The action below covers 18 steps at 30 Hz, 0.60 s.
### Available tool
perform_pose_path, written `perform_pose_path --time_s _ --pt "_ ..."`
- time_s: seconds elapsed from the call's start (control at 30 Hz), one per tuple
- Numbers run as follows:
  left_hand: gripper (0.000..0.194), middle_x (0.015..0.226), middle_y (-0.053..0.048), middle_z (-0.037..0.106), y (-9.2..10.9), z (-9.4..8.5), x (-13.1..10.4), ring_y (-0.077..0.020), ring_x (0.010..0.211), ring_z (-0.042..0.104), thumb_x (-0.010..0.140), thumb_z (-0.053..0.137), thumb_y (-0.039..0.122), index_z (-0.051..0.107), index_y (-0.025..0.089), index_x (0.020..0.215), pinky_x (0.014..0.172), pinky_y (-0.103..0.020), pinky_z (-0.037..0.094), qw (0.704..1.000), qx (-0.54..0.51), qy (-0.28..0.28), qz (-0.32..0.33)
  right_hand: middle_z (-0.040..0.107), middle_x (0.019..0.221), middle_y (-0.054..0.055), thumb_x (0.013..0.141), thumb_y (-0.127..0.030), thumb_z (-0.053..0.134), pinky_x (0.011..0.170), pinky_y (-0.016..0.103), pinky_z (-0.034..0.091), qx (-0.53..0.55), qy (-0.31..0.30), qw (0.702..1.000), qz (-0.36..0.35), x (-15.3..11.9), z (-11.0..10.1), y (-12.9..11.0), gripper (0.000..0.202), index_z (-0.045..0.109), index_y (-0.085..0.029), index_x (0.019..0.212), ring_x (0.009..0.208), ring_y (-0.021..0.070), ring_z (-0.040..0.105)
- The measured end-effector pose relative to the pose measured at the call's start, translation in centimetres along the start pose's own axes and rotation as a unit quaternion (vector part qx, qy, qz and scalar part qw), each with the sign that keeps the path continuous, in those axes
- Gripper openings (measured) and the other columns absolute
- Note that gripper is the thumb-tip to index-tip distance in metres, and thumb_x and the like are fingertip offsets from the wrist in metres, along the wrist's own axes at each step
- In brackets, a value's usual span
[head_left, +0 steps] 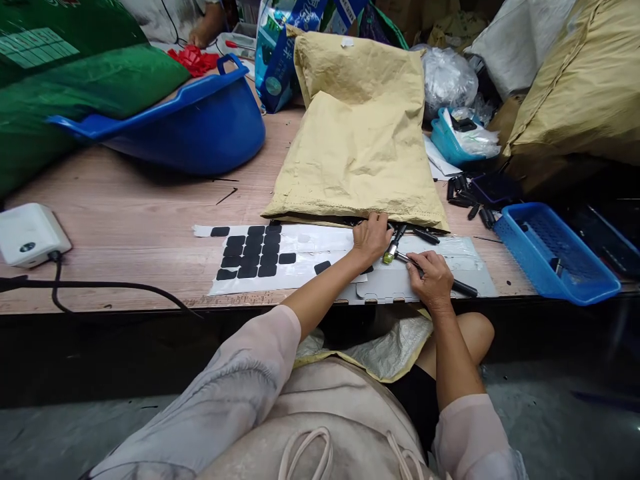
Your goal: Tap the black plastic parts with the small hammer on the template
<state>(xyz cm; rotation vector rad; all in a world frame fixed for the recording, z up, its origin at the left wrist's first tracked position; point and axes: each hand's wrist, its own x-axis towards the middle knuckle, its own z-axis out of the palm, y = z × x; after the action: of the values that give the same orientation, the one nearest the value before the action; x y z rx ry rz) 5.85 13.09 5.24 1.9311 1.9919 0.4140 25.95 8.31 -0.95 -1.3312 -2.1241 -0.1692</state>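
Observation:
My right hand (431, 277) is closed around the black handle of a small hammer (465, 288). Its metal neck and yellowish head point left, toward my other hand. At the near edge of a tan paper-like sack (357, 147), my left hand (371, 239) has its fingers curled; what they pinch is hidden. Dark pieces show along the sack's mouth, and a black cylindrical piece (427, 236) lies at its right. Beneath both hands is a grey board (475, 263). A white backing sheet (300, 280) with rows of black rounded stickers (260, 250) extends to the left.
A blue basin (200, 133) and a white device with a cable (33, 233) stand left. On the right are a blue plastic basket (565, 260), black pieces (463, 193), and a turquoise basket (447, 140). Large sacks crowd the back. Another person's hand (207, 25) appears at top left.

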Motion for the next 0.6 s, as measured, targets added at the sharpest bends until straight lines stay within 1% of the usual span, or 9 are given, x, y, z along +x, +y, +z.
perform_pose_path --time_s 0.13,0.27,0.37,0.47,0.53,0.6 --pt "0.029 0.129 -0.014 0.068 -0.5 -0.4 -0.4 -0.031 0.112 0.07 0.103 0.058 0.032 0.059 0.02 0.13 0.087 -0.039 0.051 0.999 -0.021 -0.005 -0.025 0.069 0.091 0.005 0.096 -0.028 0.063 0.081 0.033 0.047 -0.004 -0.001 1.0 0.008 0.0 0.1 0.0 0.021 0.081 -0.025 0.108 0.087 0.0213 0.058" --pt "0.024 0.116 -0.008 0.073 -2.3 -1.1 -1.3 -0.0282 0.106 0.069 0.096 0.064 0.025 0.064 0.023 0.12 0.082 -0.036 0.05 0.998 -0.066 0.003 -0.018 0.069 0.091 0.005 0.096 -0.028 0.063 0.08 0.033 0.047 -0.002 0.0 1.0 0.009 0.0 0.1 -0.1 0.021 0.081 -0.025 0.107 0.087 0.0212 0.059" --pt "0.02 0.105 -0.005 0.072 -4.4 -1.0 -2.3 -0.0245 0.1 0.066 0.09 0.07 0.022 0.071 0.024 0.11 0.082 -0.033 0.05 0.995 -0.091 -0.008 0.033 0.069 0.093 0.005 0.096 -0.029 0.064 0.081 0.033 0.047 0.003 -0.004 1.0 0.015 0.0 0.0 -0.2 0.022 0.081 -0.025 0.109 0.088 0.0215 0.058" --pt "0.015 0.096 -0.004 0.069 -6.4 -0.1 -2.8 -0.0223 0.096 0.064 0.087 0.071 0.022 0.076 0.023 0.101 0.085 -0.033 0.051 0.988 -0.115 -0.013 0.101 0.069 0.094 0.005 0.097 -0.03 0.064 0.082 0.034 0.047 0.003 -0.011 1.0 0.015 0.0 0.0 -0.2 0.024 0.08 -0.025 0.113 0.089 0.0215 0.059" --pt "0.015 0.094 -0.004 0.067 -7.3 0.7 -2.9 -0.0223 0.095 0.062 0.087 0.073 0.024 0.078 0.022 0.102 0.088 -0.034 0.051 0.983 -0.132 0.002 0.125 0.07 0.093 0.005 0.098 -0.031 0.063 0.082 0.033 0.047 -0.001 -0.012 1.0 0.01 0.0 0.0 -0.1 0.024 0.081 -0.026 0.113 0.088 0.0211 0.059" --pt "0.018 0.094 -0.004 0.066 -7.7 1.3 -2.8 -0.0234 0.097 0.062 0.086 0.077 0.027 0.079 0.022 0.103 0.089 -0.036 0.051 0.981 -0.141 0.017 0.132 0.07 0.093 0.005 0.099 -0.032 0.062 0.081 0.033 0.047 -0.007 -0.011 1.0 0.005 0.0 0.0 0.0 0.023 0.081 -0.026 0.111 0.087 0.0207 0.059"
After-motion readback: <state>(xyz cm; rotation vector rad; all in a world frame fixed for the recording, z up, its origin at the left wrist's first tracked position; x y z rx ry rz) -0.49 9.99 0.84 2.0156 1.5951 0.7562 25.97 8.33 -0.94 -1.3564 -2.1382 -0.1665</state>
